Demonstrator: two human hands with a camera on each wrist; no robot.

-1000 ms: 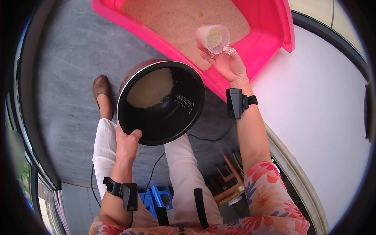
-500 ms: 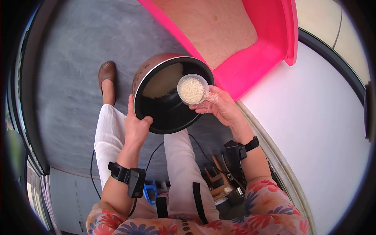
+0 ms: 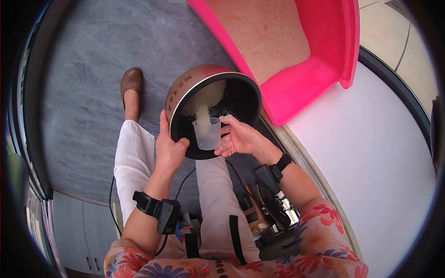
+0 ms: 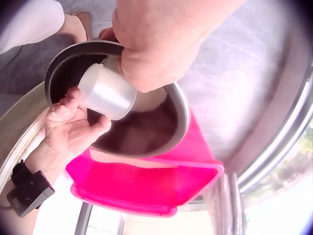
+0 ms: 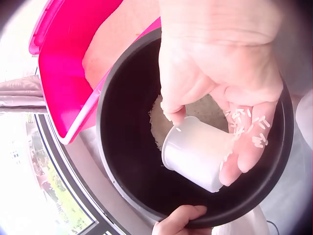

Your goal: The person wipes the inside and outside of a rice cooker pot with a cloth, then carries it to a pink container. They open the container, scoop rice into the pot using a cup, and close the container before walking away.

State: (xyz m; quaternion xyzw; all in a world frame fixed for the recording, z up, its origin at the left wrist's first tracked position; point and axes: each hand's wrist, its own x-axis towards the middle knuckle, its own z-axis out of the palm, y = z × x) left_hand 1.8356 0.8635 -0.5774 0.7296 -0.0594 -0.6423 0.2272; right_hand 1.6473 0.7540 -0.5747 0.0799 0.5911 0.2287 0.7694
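- Since earlier, the cup [image 3: 207,135] has tipped over the pot [image 3: 189,79], pouring rice [image 3: 202,112].
- Right hand [image 3: 238,138] grips the cup.
- Left hand [image 3: 170,150] grips the pot.

A grey floor [image 3: 106,41] lies left of a white surface [image 3: 357,139] in the head view; a grey cabinet [image 3: 69,227] has 2 dark handles [image 3: 88,263]. A curtain [image 5: 19,93] hangs beside a window [image 5: 58,181].

Your surroundings: a grey, marbled floor [image 3: 83,116] crossed by thin pale seams. At lower left in your head view, a grey cabinet [image 3: 69,222] with dark handles; at right, a broad white surface [image 3: 375,153]. Your right-wrist view shows a bright window [image 5: 54,181], greenery outside, and a pale curtain [image 5: 19,95].
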